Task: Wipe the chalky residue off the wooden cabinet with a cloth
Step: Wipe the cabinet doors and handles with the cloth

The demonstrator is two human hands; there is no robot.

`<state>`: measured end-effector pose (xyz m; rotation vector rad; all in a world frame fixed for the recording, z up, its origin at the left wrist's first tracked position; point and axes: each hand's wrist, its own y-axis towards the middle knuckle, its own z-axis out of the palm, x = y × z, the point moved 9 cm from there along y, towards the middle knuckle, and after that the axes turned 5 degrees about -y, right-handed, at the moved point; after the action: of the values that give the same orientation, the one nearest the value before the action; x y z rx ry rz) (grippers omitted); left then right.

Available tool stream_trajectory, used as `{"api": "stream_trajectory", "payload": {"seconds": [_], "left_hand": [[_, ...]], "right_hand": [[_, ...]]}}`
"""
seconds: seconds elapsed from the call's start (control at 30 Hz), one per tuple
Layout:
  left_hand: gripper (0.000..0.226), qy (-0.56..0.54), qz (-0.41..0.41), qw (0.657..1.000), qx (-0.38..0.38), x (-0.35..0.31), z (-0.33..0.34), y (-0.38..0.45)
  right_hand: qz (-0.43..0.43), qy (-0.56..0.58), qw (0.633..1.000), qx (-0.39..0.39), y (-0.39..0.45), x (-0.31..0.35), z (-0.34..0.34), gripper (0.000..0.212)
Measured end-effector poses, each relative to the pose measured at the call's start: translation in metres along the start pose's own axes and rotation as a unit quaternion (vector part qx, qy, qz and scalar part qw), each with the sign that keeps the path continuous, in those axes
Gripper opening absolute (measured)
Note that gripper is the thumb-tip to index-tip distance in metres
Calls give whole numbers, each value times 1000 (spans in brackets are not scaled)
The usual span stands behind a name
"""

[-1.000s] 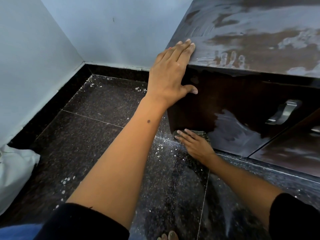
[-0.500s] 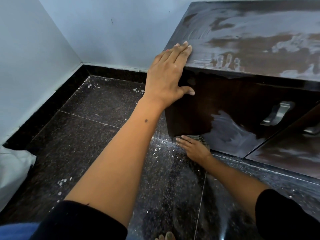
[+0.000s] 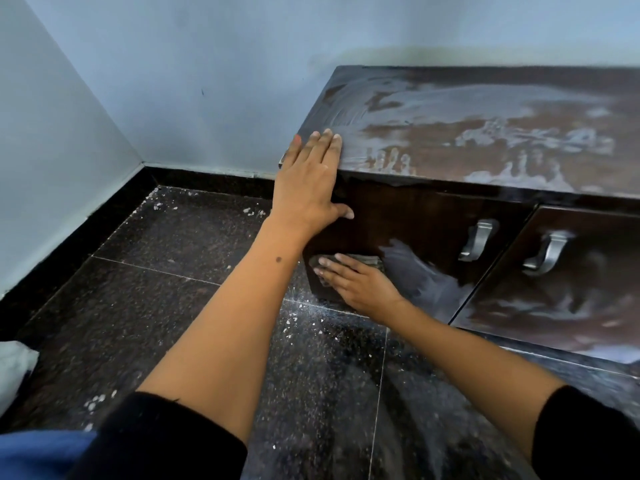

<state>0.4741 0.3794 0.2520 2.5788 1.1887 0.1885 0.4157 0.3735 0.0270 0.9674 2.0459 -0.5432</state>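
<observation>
A low dark wooden cabinet (image 3: 426, 216) stands against the wall, its top (image 3: 485, 133) smeared with white chalky residue. More residue (image 3: 415, 271) streaks the lower part of the left door. My left hand (image 3: 310, 181) lies flat over the cabinet's top left corner, fingers on the top, thumb on the front. My right hand (image 3: 356, 282) presses a greyish cloth (image 3: 367, 260) flat against the lower left of the left door. Most of the cloth is hidden under the fingers.
Two metal handles (image 3: 479, 239) (image 3: 547, 251) stick out from the doors. The dark speckled tile floor (image 3: 173, 289) carries white crumbs and dust. A white cloth or bag (image 3: 14, 368) lies at the left edge. Pale blue walls (image 3: 173, 81) meet in the corner at left.
My right hand has moved the cloth up the door from the bottom edge. The view has drawn back and risen, showing more of the top and a second handle. My left hand stays put.
</observation>
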Motion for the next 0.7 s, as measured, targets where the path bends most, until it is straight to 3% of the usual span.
{"api": "stream_trajectory", "payload": {"seconds": [0.1,0.2,0.37,0.47,0.53,0.7], "left_hand": [[118,24,36,999,-5,-22,1,0],[113,32,75,997,-17,-48,5,2],[102,3,77,997,-14,-51,7,6],[99,0,76,997,-16,-52,6,6],[100,3,72,997,-12,-53,6,6],[100,-2,73,997,-8,-52,7,5]], "right_hand": [[34,31,999,29,-58,-4,22,57],[142,36,988,-51,-108,-27,16,43],[297,8,935,-192,-98,-87,-24,42],[317,10,922,-221,-96,-96,-29,43],[286,18,937,-198,-100,-77,-18,45],[199,60,978,-32,-119,-13,24,68]]}}
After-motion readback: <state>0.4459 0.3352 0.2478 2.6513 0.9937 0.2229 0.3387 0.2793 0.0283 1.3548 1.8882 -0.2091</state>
